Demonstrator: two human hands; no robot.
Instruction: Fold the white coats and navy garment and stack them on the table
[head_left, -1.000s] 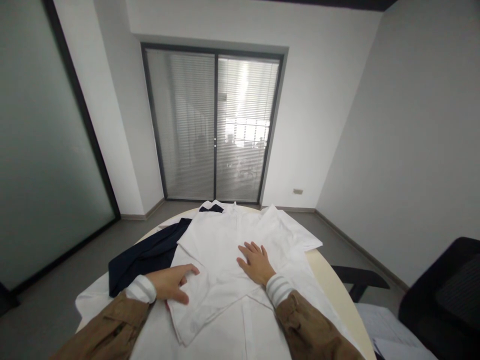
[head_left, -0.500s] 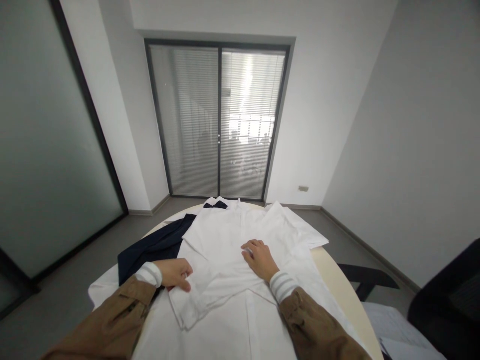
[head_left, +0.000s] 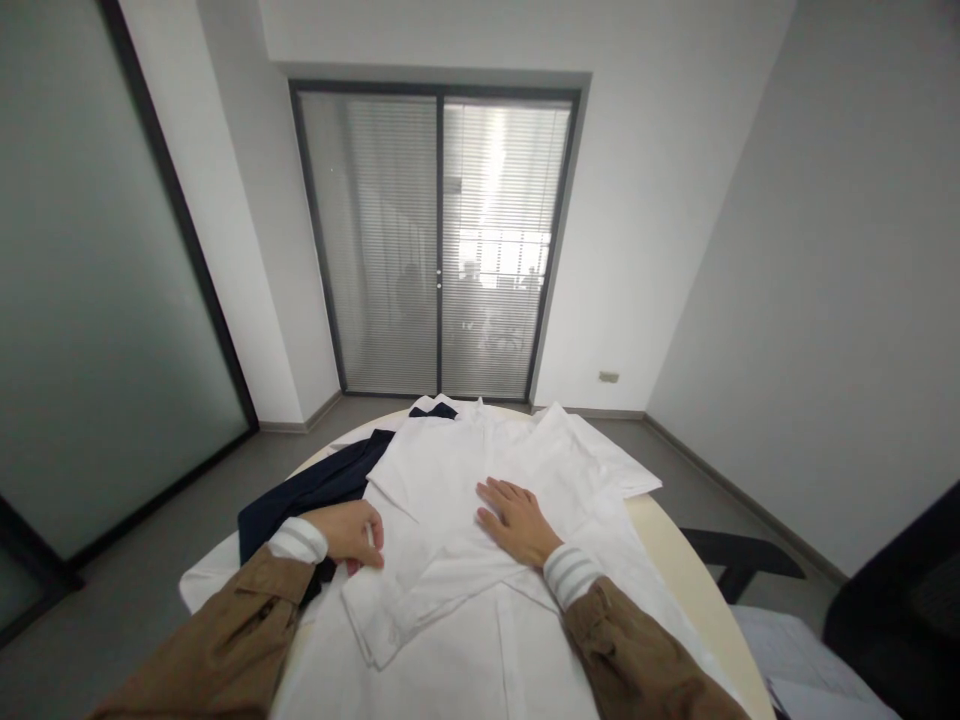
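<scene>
A white shirt [head_left: 442, 470] lies spread over the round table, one sleeve [head_left: 619, 465] pointing out to the right. Its left part is folded inward, and a cuff-like layered end [head_left: 379, 625] rests on the lower cloth. My left hand [head_left: 349, 532] is at the shirt's left edge, fingers curled and thumb closed toward them on the fabric; the fingertips are partly hidden. Flat on the middle of the shirt rests my right hand [head_left: 517, 525], fingers stretched out, holding nothing. White cloth with a front placket [head_left: 502, 640] extends toward me; whether it is the same shirt I cannot tell.
Dark navy cloth [head_left: 311, 495] lies left of the shirt, with more white cloth [head_left: 206, 575] under it. The cream table edge [head_left: 675, 560] curves at the right. Beyond it are a black chair [head_left: 900, 610] and papers [head_left: 799, 660]. Glass doors [head_left: 439, 240] stand behind.
My left hand has shifted up slightly, its thumb nearer the fingers. My right hand has moved a little left and flattened on the shirt.
</scene>
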